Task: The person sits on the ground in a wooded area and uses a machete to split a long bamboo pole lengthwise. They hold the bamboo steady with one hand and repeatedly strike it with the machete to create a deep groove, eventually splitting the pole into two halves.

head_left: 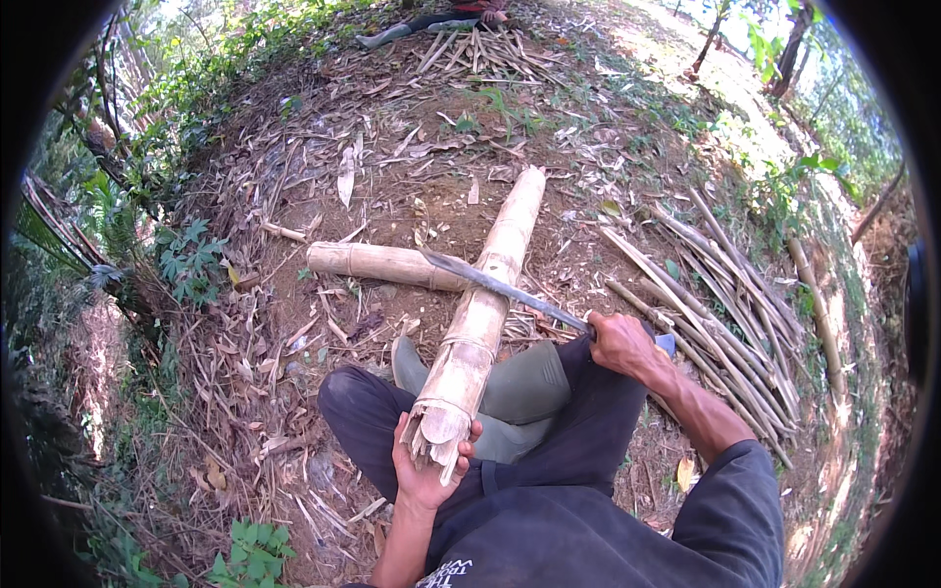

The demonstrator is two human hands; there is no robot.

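Note:
My left hand [423,478] cups the splintered near end of a thick bamboo stalk [464,365] from beneath, its fingers wrapped round the sides. The stalk slants away from me across my crossed legs, its far part lying over a shorter bamboo piece [382,263] on the ground. In my right hand [621,345] is the handle of a machete [518,292], closed in the fist. The long blade reaches left across the top of the stalk, beyond its middle. Whether the edge touches the bamboo or hovers just over it I cannot tell.
Split bamboo strips [720,304] lie in a pile at my right, with a longer pole [821,314] beyond. Far ahead, a person's leg and boot [392,35] show beside another strip pile [487,54]. My green boots [520,387] are under the stalk. Dry leaves litter the ground.

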